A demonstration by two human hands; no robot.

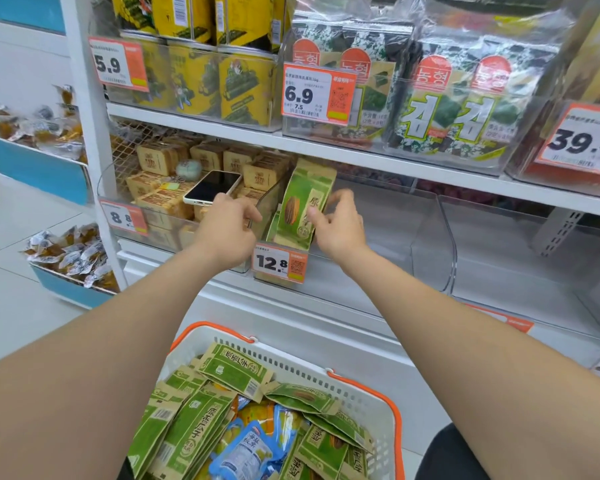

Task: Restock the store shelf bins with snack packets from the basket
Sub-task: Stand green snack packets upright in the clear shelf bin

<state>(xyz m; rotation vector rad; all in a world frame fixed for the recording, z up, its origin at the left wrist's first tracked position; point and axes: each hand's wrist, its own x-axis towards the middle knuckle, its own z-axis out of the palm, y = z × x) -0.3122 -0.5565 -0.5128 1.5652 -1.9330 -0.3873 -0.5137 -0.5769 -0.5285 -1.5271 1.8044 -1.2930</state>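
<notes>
- Store aisle, white store shelf point(201, 114) ahead, seaweed packs in the row above, all seen from the head camera.
- Right hand point(340, 225) pinches the green packet point(305, 202) by its right edge, thumb in front and fingers behind. It stands the packet upright with the sunflower-seed print facing the aisle.
- That packet sits in the front left corner of the clear bin point(426, 237), tight against the bin's left wall and just above the price tag point(279, 263). From there a row can build along the bin.
- Left hand point(229, 230) has its fingers curled at the front edge of that left wall. It looks like a pinch to steady the bin, though the fingertips are partly hidden.
- A second green pack seems to sit low behind the first; too covered to be sure.
- Rest of the bin shows nothing through its walls, so plenty of restocking is left.
- Basket point(368, 388) waits below the shelf's front edge, heaped with more green packs and some blue ones. Its near side is cut off by the frame.
- A phone point(212, 187) lies on the brown packs in the bin to the left.
</notes>
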